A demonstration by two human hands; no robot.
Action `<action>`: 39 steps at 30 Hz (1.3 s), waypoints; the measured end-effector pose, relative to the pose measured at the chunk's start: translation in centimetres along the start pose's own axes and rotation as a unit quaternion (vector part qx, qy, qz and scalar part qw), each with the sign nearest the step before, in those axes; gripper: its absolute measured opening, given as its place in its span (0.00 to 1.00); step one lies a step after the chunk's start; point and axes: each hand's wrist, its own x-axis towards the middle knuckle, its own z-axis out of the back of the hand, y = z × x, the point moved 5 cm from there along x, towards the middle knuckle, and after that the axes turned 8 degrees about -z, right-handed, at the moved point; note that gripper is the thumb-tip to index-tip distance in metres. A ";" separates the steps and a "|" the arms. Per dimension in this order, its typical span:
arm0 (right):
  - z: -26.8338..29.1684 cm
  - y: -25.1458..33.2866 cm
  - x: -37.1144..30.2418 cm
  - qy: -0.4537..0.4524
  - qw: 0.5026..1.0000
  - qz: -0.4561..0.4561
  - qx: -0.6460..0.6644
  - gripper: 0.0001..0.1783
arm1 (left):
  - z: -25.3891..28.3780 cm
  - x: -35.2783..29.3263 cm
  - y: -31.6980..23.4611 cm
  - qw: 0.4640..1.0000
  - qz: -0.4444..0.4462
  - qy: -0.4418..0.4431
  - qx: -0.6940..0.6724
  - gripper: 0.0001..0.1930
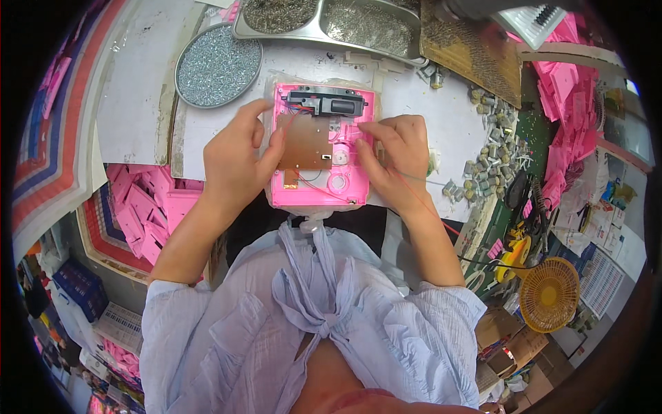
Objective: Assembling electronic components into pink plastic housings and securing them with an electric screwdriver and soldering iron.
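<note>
An open pink plastic housing (318, 196) lies on the workbench in front of me. Inside it sit a brown circuit board (303, 141), a black oblong module (338, 105) and thin red wires (318, 185). My left hand (238, 155) grips the housing's left side, fingers curled at the edge and the thumb against the board. Over the right side, my right hand (396, 155) has its thumb and forefinger bent close together beside a round white part (340, 154). Whatever lies between those fingertips is too small to make out. A loose red wire passes by my right wrist.
At the back left stands a round tray (219, 65) of small screws; a divided metal tray (369, 31) of small metal parts is beside it. Small motors (496, 155) are strewn along the right. Pink plastic parts (148, 207) fill a box at left. A yellow basket (549, 294) sits lower right.
</note>
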 end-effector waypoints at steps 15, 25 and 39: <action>-1.9 1.9 0.9 0.049 0.993 0.007 -0.107 0.12 | -1.7 3.8 -4.0 0.949 -0.313 0.011 0.040 0.15; -2.0 1.8 1.2 0.066 0.994 0.002 -0.084 0.10 | -1.0 2.8 -2.0 0.962 -0.273 -0.015 0.025 0.13; -2.6 2.1 1.0 0.033 0.993 -0.087 -0.074 0.05 | -1.2 1.8 -1.6 0.965 -0.259 -0.030 -0.018 0.15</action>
